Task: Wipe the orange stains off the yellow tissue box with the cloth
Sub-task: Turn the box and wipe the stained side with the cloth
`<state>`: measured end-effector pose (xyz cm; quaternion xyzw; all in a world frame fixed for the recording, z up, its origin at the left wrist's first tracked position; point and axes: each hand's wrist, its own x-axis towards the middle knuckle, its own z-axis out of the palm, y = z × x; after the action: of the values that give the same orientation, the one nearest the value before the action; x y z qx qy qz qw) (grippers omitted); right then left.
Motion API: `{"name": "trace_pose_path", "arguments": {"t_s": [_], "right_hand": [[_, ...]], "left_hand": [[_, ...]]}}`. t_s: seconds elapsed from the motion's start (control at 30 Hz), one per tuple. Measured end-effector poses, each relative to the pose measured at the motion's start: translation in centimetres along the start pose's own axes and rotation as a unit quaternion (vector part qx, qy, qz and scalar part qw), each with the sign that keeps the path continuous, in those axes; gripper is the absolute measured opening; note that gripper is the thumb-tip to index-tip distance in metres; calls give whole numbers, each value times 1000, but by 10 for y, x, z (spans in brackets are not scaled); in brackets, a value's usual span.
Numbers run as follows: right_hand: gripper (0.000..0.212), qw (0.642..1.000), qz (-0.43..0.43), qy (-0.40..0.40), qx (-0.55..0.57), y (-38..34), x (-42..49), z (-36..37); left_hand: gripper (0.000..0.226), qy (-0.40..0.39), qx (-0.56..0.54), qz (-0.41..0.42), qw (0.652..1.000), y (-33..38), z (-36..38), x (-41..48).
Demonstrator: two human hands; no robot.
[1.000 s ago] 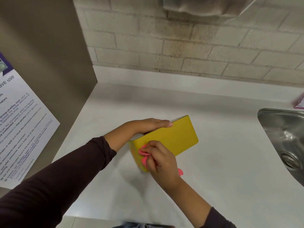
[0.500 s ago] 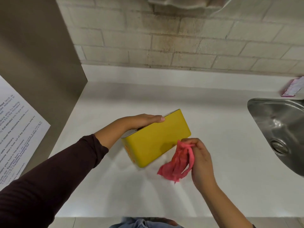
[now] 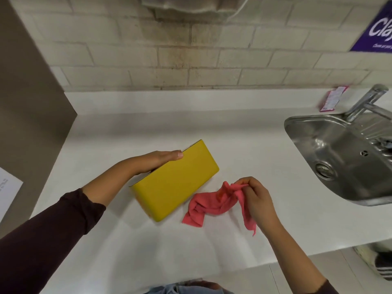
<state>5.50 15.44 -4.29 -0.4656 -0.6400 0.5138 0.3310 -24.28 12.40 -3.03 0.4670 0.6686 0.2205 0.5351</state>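
Observation:
The yellow tissue box [image 3: 176,181] stands tilted on the white counter [image 3: 148,240], its broad yellow face toward me. My left hand [image 3: 157,161] lies flat along the box's upper far edge, holding it. Beside the box on its right lies the pink cloth [image 3: 209,205], crumpled and spread on the counter. My right hand [image 3: 255,197] pinches the cloth's right end with its fingertips, apart from the box. No orange stains show on the broad face; the box's left end face is barely visible.
A steel sink [image 3: 339,158] with a tap [image 3: 369,102] sits at the right. A small pink packet [image 3: 333,98] lies by the wall ledge. A brown panel [image 3: 27,102] closes the left side. A brick wall runs behind, with a purple sign [image 3: 377,28].
My right hand took the cloth off the box's left end and moved right, and the cloth now lies spread on the counter. My left hand stayed on the box.

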Motion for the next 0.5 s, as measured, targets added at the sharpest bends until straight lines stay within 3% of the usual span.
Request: {"name": "trace_pose_path", "arguments": {"t_s": [0.1,0.23,0.33,0.4,0.5], "right_hand": [[37,992,-32,44,-112,3,3,5],[26,978,-16,21,-206,9,9,34],[15,974,86,-17,-207,9,19,56],[20,968,177,-59,-168,5,23,62],[25,954,241,-113,-138,0,23,57]], "left_hand": [[67,-2,1,2,1000,1,1,0],[76,-3,5,7,1000,3,3,-2],[80,2,2,7,1000,5,4,-3],[81,2,-2,9,1000,5,4,-4],[79,2,-2,12,1000,5,5,-5]]}}
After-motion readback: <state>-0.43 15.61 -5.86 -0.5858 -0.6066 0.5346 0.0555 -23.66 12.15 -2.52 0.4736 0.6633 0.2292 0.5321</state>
